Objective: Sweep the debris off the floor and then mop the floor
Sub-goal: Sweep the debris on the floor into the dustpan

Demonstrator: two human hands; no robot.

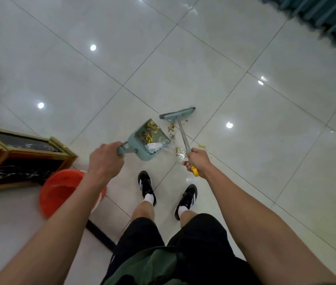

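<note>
My left hand point(105, 159) grips the handle of a pale teal dustpan point(140, 144) that rests tilted on the white tiled floor point(234, 58). Inside it lie yellow and brown leaf bits, a white scrap and clear plastic. My right hand point(198, 161) is shut on the grey handle of a small broom; its yellow handle end pokes out below my fist. The broom head point(177, 113) sits on the floor just beyond the pan's mouth. Loose debris point(172, 130) lies between broom head and pan, and a few yellow bits point(202, 146) are beside my right hand.
A red bucket point(60, 190) stands by my left forearm. Behind it a gold-framed black marble box point(17, 155) occupies the left edge. Teal curtains point(327, 23) hang at the top right. A dark strip point(99, 235) lies on the floor near my left leg. My feet point(167, 192) stand just behind the pan.
</note>
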